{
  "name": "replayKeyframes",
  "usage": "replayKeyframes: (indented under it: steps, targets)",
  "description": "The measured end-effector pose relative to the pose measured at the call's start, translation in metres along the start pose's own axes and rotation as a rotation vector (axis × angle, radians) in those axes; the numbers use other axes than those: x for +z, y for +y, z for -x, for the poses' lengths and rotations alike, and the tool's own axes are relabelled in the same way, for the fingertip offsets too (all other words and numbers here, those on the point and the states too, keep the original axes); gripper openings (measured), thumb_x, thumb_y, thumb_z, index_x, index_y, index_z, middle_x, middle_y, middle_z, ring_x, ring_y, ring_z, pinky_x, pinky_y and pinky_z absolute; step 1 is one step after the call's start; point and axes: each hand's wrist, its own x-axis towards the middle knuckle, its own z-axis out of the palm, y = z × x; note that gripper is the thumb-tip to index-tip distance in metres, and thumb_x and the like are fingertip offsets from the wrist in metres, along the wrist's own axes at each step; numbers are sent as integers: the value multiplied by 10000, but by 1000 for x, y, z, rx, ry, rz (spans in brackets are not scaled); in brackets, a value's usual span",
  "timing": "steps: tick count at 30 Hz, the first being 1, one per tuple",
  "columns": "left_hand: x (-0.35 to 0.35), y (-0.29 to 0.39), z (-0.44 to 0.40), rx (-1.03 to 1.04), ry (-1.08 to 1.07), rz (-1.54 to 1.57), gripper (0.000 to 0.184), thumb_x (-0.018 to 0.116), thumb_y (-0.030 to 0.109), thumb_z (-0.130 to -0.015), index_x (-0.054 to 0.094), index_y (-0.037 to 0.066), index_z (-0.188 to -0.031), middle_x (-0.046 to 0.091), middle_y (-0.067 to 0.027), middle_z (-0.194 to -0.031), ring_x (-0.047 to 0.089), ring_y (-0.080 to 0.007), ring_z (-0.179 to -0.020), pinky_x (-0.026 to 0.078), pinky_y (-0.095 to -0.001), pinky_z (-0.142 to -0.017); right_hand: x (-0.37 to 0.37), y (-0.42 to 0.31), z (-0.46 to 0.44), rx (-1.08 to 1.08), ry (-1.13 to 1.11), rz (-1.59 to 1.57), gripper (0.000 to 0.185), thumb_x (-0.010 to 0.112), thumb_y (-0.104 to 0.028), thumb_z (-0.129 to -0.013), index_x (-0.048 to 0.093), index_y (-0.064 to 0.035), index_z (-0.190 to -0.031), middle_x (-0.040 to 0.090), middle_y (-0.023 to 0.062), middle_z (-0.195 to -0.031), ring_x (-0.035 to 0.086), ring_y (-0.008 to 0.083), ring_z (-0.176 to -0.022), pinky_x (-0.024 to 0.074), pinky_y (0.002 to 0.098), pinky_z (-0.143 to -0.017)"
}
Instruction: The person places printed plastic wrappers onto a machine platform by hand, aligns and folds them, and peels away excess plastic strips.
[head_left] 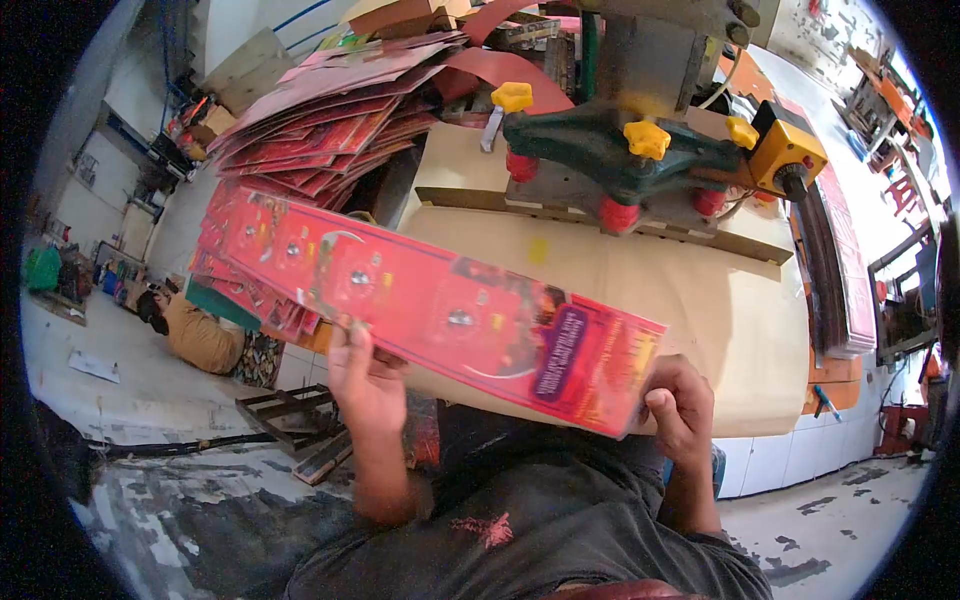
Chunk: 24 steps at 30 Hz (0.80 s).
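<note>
A long red printed sheet [400,290] with a glossy clear surface hangs tilted in front of my body, its left end higher and over the stacks. My right hand [682,405] grips its lower right corner between thumb and fingers. Under its lower edge, left of the middle, my left hand [368,375] supports it with bent fingers, partly hidden by the sheet. Behind the sheet lies a tan board surface [700,340] beneath a dark green press head [630,155] with yellow knobs.
A tall uneven stack of red sheets [310,130] leans at the upper left. Another stack [845,260] stands at the right, near a yellow control box [785,150]. A person [203,335] crouches on the floor at the far left. A metal frame [290,415] lies below.
</note>
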Motion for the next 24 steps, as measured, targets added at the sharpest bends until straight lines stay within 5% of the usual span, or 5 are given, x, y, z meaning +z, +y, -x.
replayKeyframes:
  steps: [7,17,19,22,24]
  targets:
    - [-31,84,-123,153,-32,-11,368,659,173,-1008,600,34,-1344,653,-95,-1348,635,-251,-1201,514,-420,-1047,-22,6,-16,215,75,151,196,593,-130,-1055,674,48,-1055,738,106,-839,696,129,-724,558,254,-636]
    - [-26,149,-333,-6,-95,-782,250,641,274,-1038,700,49,-1129,761,-74,-1008,694,-112,-870,477,-231,-647,-19,6,-11,231,68,173,172,620,-119,-1043,689,39,-1046,728,86,-879,713,134,-782,564,261,-652]
    - [-23,140,-339,166,123,-1564,315,627,331,-1041,731,44,-1118,771,-91,-962,719,-180,-869,523,-287,-716,-21,7,-11,214,66,170,171,622,-120,-1042,691,36,-1043,728,87,-876,711,132,-779,563,261,-649]
    - [-4,102,-325,1096,43,-1486,331,631,341,-1033,748,46,-1126,767,-119,-1064,726,-252,-953,547,-364,-827,-21,7,-12,214,69,166,167,624,-119,-1041,693,33,-1040,727,90,-864,708,129,-771,560,261,-644]
    - [20,88,-312,1065,-155,-1461,369,641,339,-1023,713,44,-1232,725,-150,-1231,685,-325,-1128,507,-416,-996,-22,6,-12,224,58,172,164,625,-117,-1040,694,32,-1040,726,93,-856,707,127,-766,559,261,-642]
